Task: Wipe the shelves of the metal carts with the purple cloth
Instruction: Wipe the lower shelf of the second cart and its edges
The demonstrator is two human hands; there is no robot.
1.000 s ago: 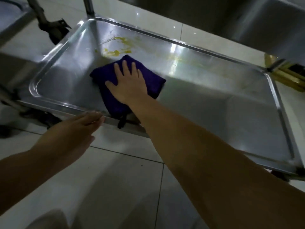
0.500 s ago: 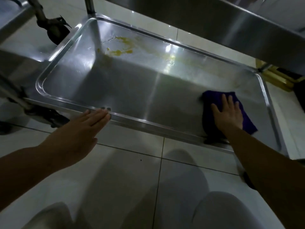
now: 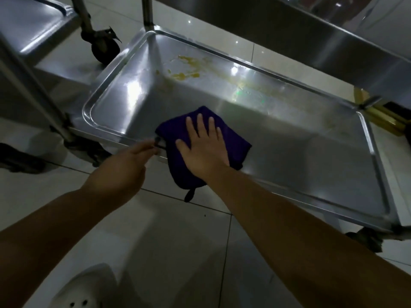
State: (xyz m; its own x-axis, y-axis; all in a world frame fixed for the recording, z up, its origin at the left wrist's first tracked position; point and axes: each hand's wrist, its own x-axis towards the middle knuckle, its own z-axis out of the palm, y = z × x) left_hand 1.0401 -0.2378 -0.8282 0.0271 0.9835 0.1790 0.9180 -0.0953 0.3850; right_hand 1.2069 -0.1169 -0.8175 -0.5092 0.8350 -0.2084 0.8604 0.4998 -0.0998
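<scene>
Head view: bottom shelf (image 3: pixel 289 152) of a metal cart, low over the tiled floor (image 3: pixel 178 241). Purple cloth (image 3: pixel 178 134) lies folded at the near edge, left of centre, w/ its near end and a small loop hanging over the rim. Right hand (image 3: pixel 203 150) is flat on the cloth, fingers straight and spread, pressing rather than gripping it. Left hand (image 3: pixel 131 161) is at the near rim just left of the cloth; fingertips blurred, so can't tell if its grip closes on the rim or only rests there.

Progress, as a judgement: partway at best. Yellow stain (image 3: pixel 184 74) and fainter smears towards the far edge aren't wiped yet; near half looks shiny, no residue visible. An upper shelf (image 3: pixel 333 52) and a second cart (image 3: pixel 33 30) at far left probably also need doing.
</scene>
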